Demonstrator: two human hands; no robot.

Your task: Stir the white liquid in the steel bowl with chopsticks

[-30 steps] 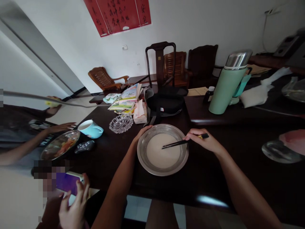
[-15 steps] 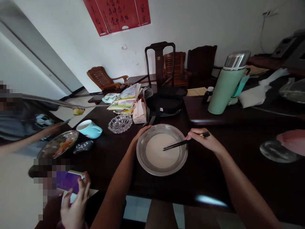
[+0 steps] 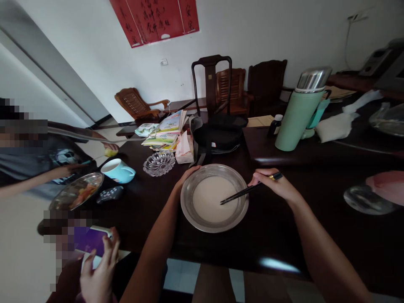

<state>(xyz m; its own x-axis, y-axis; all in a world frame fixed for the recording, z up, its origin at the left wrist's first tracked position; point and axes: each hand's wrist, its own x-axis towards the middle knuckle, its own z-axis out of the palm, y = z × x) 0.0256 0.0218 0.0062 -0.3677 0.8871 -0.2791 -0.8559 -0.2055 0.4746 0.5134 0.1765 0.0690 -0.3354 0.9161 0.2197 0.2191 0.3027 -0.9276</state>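
Observation:
A round metal bowl [image 3: 188,210] stands on the dark table in front of me, with a milky white liquid [image 3: 212,198] in it. My left hand [image 3: 188,173] grips the bowl's far left rim; its fingers are partly hidden behind the bowl. Over the right side, my right hand [image 3: 270,182] is closed round a pair of black chopsticks [image 3: 244,191] with gold bands near the top. Their tips dip into the liquid right of its middle.
Left of the bowl are a glass dish [image 3: 159,164], a blue mug [image 3: 118,171], a game controller [image 3: 110,194] and a metal food bowl [image 3: 100,181]. One person holds a phone [image 3: 90,240]; another sits behind the food bowl. A green thermos [image 3: 295,120] stands back right.
My right hand and the chopsticks have shifted slightly right, and the tips sit a little nearer to me in the liquid. The left hand stays put. The person at left has moved.

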